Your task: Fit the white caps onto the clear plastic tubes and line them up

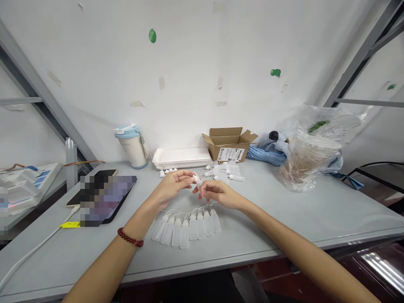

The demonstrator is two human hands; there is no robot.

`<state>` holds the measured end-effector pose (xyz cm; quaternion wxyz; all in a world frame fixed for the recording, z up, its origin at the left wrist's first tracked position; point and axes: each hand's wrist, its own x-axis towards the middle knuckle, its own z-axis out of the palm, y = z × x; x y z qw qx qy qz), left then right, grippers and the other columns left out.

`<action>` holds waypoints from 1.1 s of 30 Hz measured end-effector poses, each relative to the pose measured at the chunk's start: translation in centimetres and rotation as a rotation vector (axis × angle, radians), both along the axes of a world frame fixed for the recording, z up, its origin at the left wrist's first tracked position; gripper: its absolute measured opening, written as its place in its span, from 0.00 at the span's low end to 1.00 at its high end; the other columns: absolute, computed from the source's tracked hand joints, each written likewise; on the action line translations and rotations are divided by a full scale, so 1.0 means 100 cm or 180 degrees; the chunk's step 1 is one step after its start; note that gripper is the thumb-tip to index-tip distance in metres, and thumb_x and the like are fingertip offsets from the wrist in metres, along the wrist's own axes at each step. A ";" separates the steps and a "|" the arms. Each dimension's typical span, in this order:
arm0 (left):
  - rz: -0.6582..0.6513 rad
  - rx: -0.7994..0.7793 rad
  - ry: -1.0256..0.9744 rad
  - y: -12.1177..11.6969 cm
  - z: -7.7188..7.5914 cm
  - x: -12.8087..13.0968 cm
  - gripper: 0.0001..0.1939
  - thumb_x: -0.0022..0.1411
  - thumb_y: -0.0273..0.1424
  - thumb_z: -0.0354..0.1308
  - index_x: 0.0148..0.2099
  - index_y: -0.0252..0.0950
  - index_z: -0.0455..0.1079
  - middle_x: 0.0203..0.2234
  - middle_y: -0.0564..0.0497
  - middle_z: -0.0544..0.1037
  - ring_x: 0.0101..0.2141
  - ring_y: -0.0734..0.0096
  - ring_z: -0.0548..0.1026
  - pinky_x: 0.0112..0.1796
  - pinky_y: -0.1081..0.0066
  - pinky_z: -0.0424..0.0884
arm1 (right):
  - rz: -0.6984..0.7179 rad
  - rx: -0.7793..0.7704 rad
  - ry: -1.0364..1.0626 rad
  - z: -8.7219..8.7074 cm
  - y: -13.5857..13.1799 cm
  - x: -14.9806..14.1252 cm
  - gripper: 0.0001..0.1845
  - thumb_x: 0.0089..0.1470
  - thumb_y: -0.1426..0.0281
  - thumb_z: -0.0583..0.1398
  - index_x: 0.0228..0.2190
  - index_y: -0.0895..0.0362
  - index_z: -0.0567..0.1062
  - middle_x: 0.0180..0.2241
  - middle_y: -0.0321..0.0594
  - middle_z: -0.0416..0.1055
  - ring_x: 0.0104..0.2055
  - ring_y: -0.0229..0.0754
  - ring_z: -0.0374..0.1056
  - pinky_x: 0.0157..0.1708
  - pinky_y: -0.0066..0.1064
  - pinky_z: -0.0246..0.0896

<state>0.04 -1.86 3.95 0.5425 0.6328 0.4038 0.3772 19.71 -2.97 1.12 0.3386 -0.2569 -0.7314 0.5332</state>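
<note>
Between my two hands, above the grey table, is a small translucent squeeze bottle [198, 182] with a white top. My left hand [175, 185] pinches the white top between thumb and fingers. From the other side, my right hand [221, 194] is closed around the bottle's body, hiding much of it. Below my hands a row of translucent squeeze bottles [184, 235] with thin curved spout tubes lies on the table. Farther back lie more such bottles [232, 168], and several small white caps [162, 173] sit beyond my left hand.
An open cardboard box [225, 149] and a stack of white trays [183, 157] stand by the wall. A tumbler [133, 147] and two phones [109, 202] with a white cable [34, 248] are at left. At right are a plastic bag [307, 155] and blue cloth [267, 155].
</note>
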 end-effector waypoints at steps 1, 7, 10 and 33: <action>0.0007 0.0024 0.0025 0.000 0.000 0.000 0.15 0.53 0.38 0.62 0.40 0.34 0.71 0.38 0.45 0.78 0.40 0.65 0.74 0.46 0.63 0.67 | 0.0016 -0.0046 0.0048 0.001 0.000 0.000 0.10 0.55 0.64 0.57 0.27 0.58 0.67 0.38 0.43 0.69 0.35 0.37 0.66 0.29 0.29 0.59; 0.0013 0.0280 0.0263 0.001 0.002 -0.006 0.15 0.54 0.39 0.60 0.40 0.35 0.71 0.35 0.48 0.79 0.39 0.66 0.74 0.46 0.65 0.66 | 0.0034 -0.0380 0.0252 0.006 -0.001 0.002 0.11 0.55 0.64 0.58 0.28 0.56 0.63 0.34 0.41 0.71 0.29 0.34 0.61 0.26 0.27 0.51; 0.0019 0.0321 0.0383 0.001 0.002 -0.006 0.14 0.53 0.39 0.60 0.39 0.35 0.71 0.35 0.48 0.78 0.38 0.67 0.74 0.45 0.65 0.66 | -0.0044 -0.0589 0.0384 0.005 0.001 0.003 0.12 0.54 0.63 0.58 0.29 0.55 0.61 0.32 0.39 0.71 0.26 0.33 0.56 0.24 0.26 0.47; -0.0223 0.0332 0.0456 -0.003 0.000 -0.001 0.14 0.54 0.41 0.59 0.34 0.34 0.74 0.30 0.48 0.77 0.31 0.68 0.74 0.37 0.67 0.72 | 0.0205 -0.1473 0.0442 0.009 -0.002 0.005 0.15 0.55 0.60 0.57 0.32 0.52 0.54 0.21 0.27 0.53 0.19 0.29 0.39 0.21 0.25 0.29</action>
